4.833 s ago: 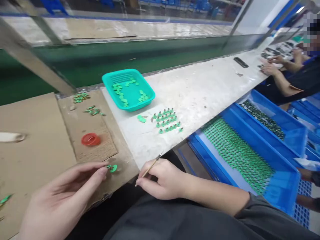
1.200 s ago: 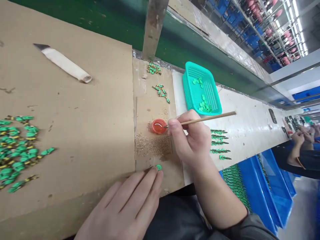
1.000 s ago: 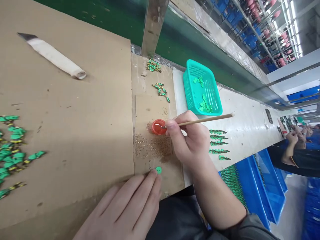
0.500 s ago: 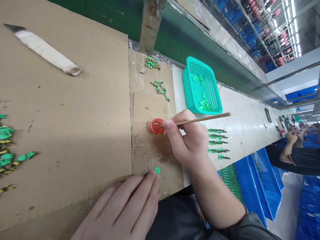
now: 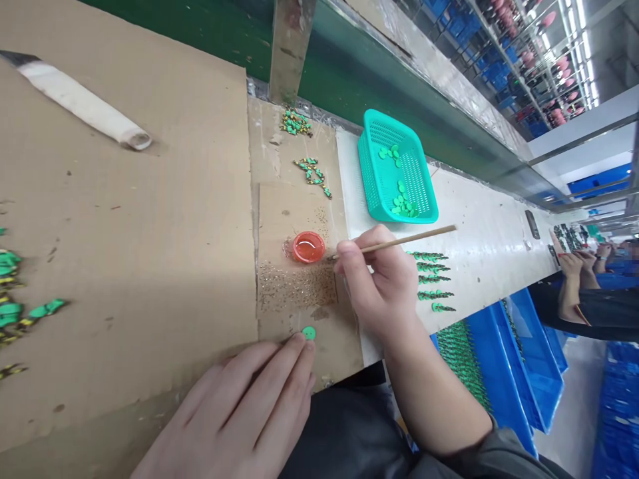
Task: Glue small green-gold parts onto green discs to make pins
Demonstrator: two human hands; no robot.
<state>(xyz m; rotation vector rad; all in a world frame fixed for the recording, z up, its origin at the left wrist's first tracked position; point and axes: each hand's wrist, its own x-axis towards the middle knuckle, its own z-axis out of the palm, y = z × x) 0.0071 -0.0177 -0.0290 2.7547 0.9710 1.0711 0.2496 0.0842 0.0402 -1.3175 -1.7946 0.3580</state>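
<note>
Our right hand [image 5: 382,286] is closed round a thin brush [image 5: 422,237], thumb and fingers pinching it near its tip, while the handle slants away over the white tabletop [image 5: 484,236]. The tip is just beside the red cup [image 5: 308,247], outside its rim; a glint inside the cup looks like liquid. The cup stands on the cardboard strip [image 5: 352,339], with a speckled patch [image 5: 294,286] between it and the near edge.

Our left hand [image 5: 239,412] lies palm down across the near edge of the large cardboard sheet [image 5: 174,246], its fingers together, their tips touching a green disc [image 5: 309,332] that lies flat near the strip's near edge. We cannot tell whether anything is gripped underneath.

Towards the strip's far edge are two groups of small green, black and yellow pieces [image 5: 313,174]. On the tabletop, beside the strip, a turquoise basket [image 5: 366,169] holds more discs [image 5: 399,205], and upright pieces on green bases [image 5: 432,267] form rows nearer us.

We judge the step in hand to be handling the brush at the cup while the disc lies at our fingertips. Any move of the tip calls for a light, steady grip and care around the rim.
</note>
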